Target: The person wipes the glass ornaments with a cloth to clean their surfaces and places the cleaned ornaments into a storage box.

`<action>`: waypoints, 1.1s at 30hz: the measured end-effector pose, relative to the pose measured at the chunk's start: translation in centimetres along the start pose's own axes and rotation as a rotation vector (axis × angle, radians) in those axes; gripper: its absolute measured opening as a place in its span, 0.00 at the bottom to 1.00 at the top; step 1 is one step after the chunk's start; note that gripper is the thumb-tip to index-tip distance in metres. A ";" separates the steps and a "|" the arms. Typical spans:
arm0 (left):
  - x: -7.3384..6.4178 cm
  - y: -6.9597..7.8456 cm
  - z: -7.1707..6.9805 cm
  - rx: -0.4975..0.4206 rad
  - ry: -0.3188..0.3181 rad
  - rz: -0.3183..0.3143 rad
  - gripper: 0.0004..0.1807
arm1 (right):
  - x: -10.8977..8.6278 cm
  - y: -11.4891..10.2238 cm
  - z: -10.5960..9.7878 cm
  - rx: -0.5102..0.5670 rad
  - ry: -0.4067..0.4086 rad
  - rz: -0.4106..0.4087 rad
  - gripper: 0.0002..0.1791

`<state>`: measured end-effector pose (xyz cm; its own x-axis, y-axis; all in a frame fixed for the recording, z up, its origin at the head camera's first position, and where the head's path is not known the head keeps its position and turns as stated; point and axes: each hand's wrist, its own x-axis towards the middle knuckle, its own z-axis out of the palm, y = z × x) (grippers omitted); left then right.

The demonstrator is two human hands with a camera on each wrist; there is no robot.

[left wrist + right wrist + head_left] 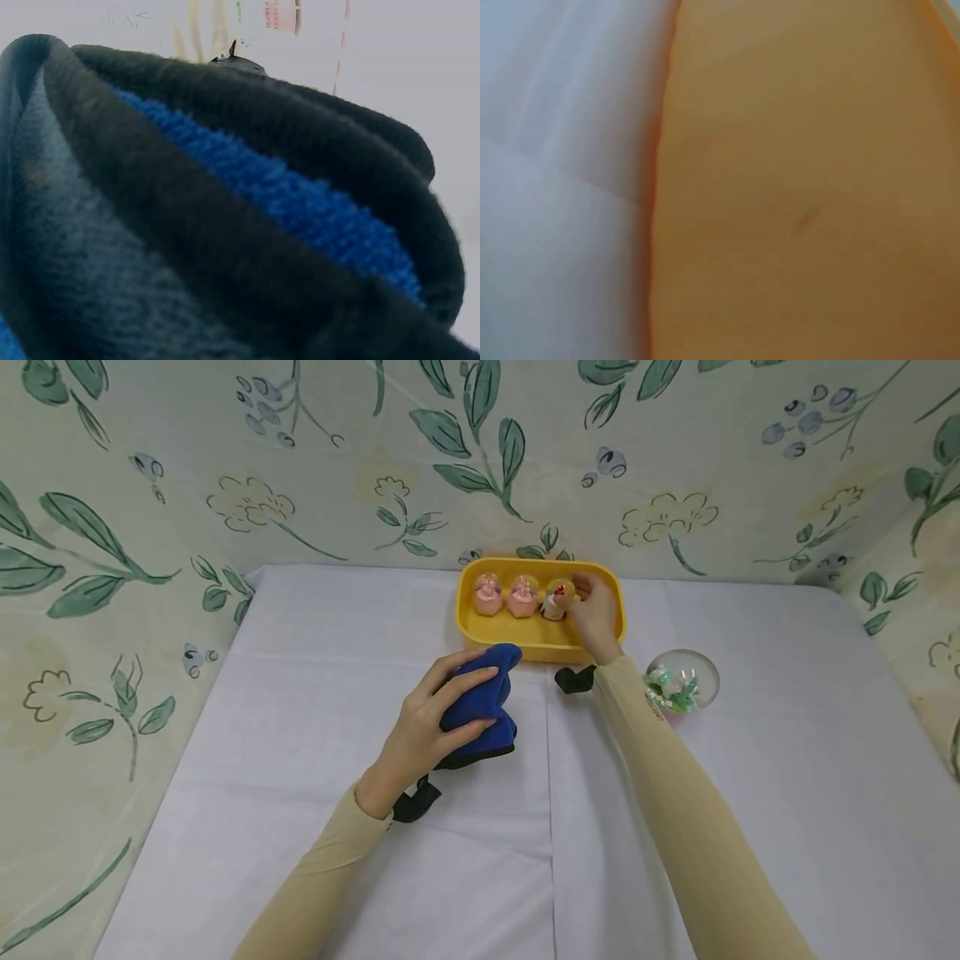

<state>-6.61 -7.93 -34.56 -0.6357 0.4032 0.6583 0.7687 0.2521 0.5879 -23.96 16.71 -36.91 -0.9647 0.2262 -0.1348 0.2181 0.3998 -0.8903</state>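
A folded blue cloth (pixel 480 710) with black edging is gripped by my left hand (pixel 420 727), fingers over its top and thumb on the near side. Up close, the left wrist view shows the cloth's blue pile (pixel 277 195) between dark folds. My right hand (pixel 596 614) reaches into a yellow tray (pixel 540 652) and pinches a small snow globe (pixel 553 606) with a whitish base and a bit of red inside. Two small pink-based snow globes (pixel 487 596) stand to its left in the tray. The right wrist view holds mostly the blurred tray wall (pixel 802 150).
A larger clear globe (pixel 686 681) with green and white decoration and a pink base is beside the right forearm, partly behind the sleeve. Black straps (pixel 575 680) hang at both wrists. White cloth (pixel 337 635) covers the table, and a leaf-patterned curtain (pixel 322 468) stands behind.
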 end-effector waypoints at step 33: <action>0.2 -0.2 0.1 0.011 0.003 -0.021 0.33 | -11.3 -3.8 -9.6 0.597 0.169 -0.455 0.28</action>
<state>-6.85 -7.82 -34.59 -0.6521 0.3948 0.6473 0.7557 0.2699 0.5967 -12.45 21.15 -27.81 -0.8943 0.3059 0.3265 -0.3578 -0.0508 -0.9324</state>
